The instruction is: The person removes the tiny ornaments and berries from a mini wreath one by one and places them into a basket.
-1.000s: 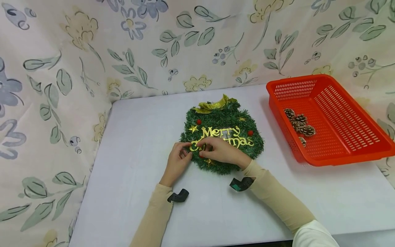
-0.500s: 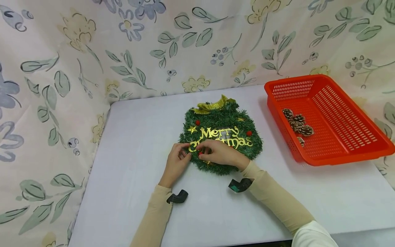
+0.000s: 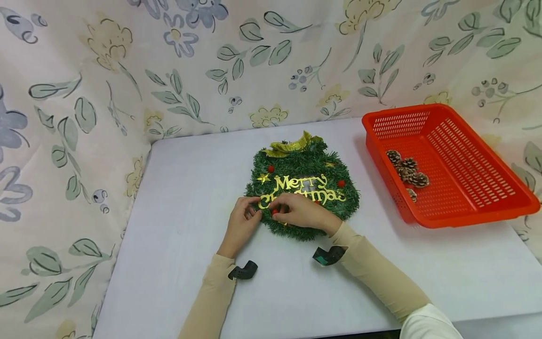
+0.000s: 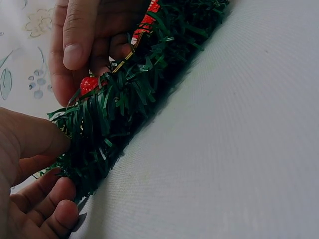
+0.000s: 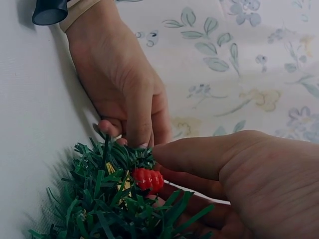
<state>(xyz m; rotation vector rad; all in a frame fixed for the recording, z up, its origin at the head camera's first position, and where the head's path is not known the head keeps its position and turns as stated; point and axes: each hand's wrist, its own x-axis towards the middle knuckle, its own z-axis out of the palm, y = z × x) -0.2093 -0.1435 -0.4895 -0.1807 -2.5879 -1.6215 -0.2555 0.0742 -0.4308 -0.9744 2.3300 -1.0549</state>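
At the right of the head view an orange basket (image 3: 474,160) sits on the white worktop (image 3: 178,202) with a small cluster of pine cones (image 3: 407,172) lying in its near-left part; the remainder of its slotted floor shows bare.

The green wreath (image 3: 302,188) lies flat at the centre of the frame, a gold bow (image 3: 292,143) at its top edge. Gold lettering across it reads "Merry" on the upper line; the lower line is partly covered by the hands and seems to read "Christmas".

Both hands meet at the wreath's lower-left rim. The left hand (image 3: 241,223) has its fingers curled into the green needles at the edge, a grip closed on the wreath. The right hand (image 3: 302,210) lies over the lower lettering, thumb and fingers bent in around a small red berry (image 3: 274,212).

The wrist views add what the head view hides. The right wrist view shows the ribbed red berry (image 5: 147,179) just under the right thumb, with the left hand (image 5: 124,84) behind it. The left wrist view shows the right fingers (image 4: 75,35) pressing down beside a berry (image 4: 88,84) and a thin gold strip among the needles.
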